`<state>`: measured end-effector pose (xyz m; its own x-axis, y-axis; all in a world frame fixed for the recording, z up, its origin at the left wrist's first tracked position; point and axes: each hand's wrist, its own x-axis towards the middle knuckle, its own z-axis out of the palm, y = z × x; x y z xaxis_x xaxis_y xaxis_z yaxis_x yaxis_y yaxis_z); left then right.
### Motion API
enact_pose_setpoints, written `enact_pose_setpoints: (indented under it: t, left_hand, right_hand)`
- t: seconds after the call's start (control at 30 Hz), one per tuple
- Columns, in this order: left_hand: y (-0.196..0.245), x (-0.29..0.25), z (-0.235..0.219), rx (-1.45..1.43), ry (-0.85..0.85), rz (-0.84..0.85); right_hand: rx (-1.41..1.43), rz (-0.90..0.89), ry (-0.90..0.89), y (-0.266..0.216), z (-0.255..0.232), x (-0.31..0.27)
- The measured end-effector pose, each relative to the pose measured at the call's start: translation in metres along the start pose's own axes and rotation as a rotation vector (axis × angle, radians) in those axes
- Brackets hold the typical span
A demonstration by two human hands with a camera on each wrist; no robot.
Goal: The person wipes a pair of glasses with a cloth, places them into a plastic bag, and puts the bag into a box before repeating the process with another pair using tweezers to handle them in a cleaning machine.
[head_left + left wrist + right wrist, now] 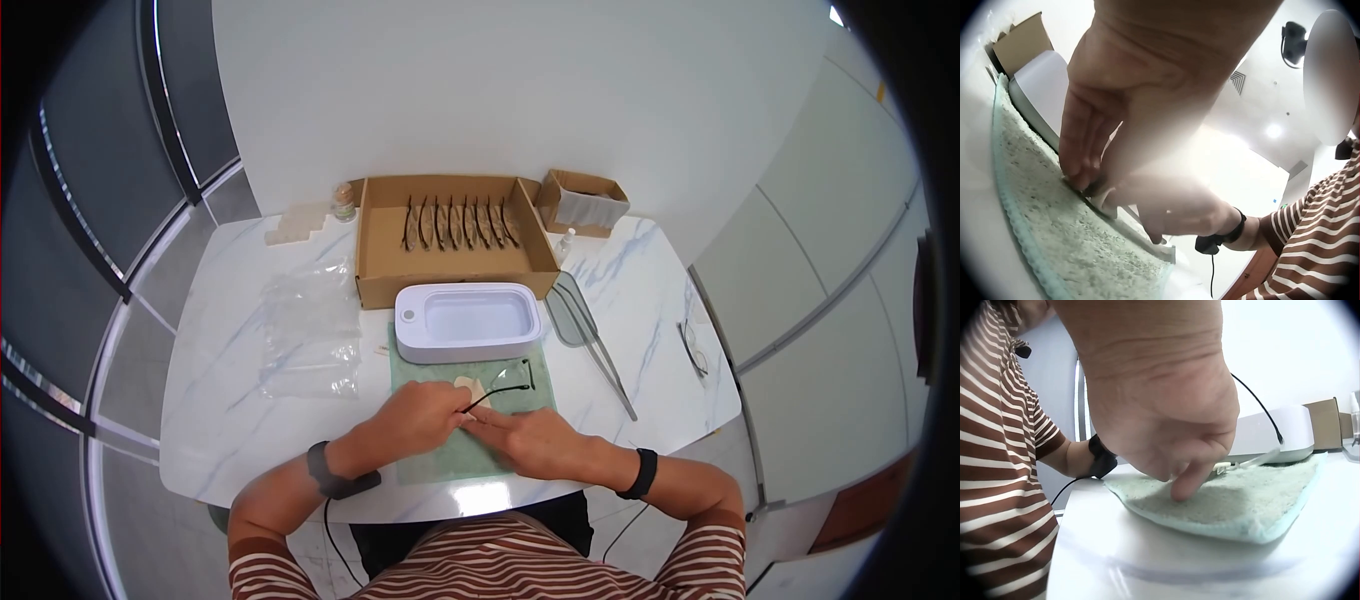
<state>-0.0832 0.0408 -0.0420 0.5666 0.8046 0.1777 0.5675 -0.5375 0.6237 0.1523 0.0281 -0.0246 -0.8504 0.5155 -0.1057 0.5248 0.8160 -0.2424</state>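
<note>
A pair of eyeglasses (528, 376) with dark temples is held low over a green towel (450, 462). My left hand (428, 414) grips the eyeglasses, fingers curled near one temple. From the other side, my right hand (535, 442) pinches a pale beige cloth (468, 384) against them. In the left wrist view, the fingertips of both hands meet closely just above the towel (1066, 225), with the cloth (1109, 209) bunched between. Right fingers (1192, 478) are bent downward in the right wrist view. Much of the eyeglasses' frame is hidden by the hands.
A white basin-shaped cleaner (465, 353) stands just beyond the hands. Behind it, a cardboard box (455, 291) holds a row of several dark-templed eyeglasses (453, 225). Clear plastic bags (310, 335) lie left; a grey lid (572, 318), long metal tweezers (612, 375) and another pair of eyeglasses (693, 350) lie right.
</note>
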Motion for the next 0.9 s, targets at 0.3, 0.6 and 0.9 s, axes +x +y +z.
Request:
enact_pose_setpoints:
  t: [0.3,0.6,0.9]
  left_hand:
    - [0.009,-0.004,-0.005,0.125,-0.011,-0.064]
    - [0.016,-0.020,-0.015,0.302,-0.045,-0.154]
    - [0.019,-0.016,0.001,0.397,-0.085,-0.182]
  right_hand:
    - [0.012,-0.008,0.513,0.017,-0.024,-0.028]
    - [0.112,0.039,0.320,0.038,-0.013,-0.052]
    - [0.115,-0.006,0.184,0.059,0.005,-0.047]
